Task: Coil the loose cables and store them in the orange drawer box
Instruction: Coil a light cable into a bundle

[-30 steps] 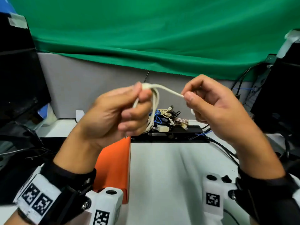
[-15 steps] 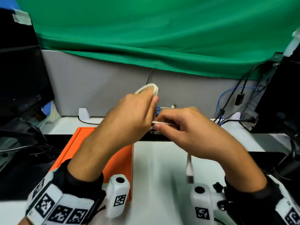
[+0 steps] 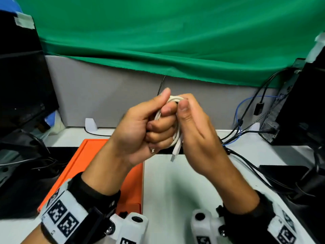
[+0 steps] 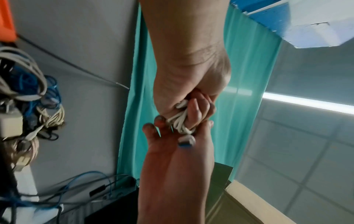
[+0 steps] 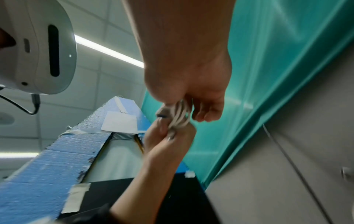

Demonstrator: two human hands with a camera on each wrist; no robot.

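Observation:
A white cable [image 3: 176, 120] is wound in a small coil between both hands, raised above the desk. My left hand [image 3: 149, 124] grips the coil in a fist, thumb on top. My right hand [image 3: 191, 124] pinches the coil's top with thumb and fingers. The cable's USB plug end [image 3: 175, 152] hangs loose below the coil. In the left wrist view the white loops [image 4: 180, 121] show between the fingers, and the plug [image 4: 185, 141] rests against the right palm. The orange drawer box [image 3: 82, 164] lies on the desk below the left forearm; its open drawer is hidden behind the hands.
A pile of loose cables [image 4: 28, 97] shows at the left edge of the left wrist view. Black and blue cables [image 3: 246, 134] run across the desk at right toward dark computer equipment [image 3: 302, 110]. A dark monitor [image 3: 22, 88] stands at left, a green cloth [image 3: 175, 41] behind.
The hands rose and closed together. The stretched cable end is now wound onto the coil, and the plug that dangled low now hangs just under the hands.

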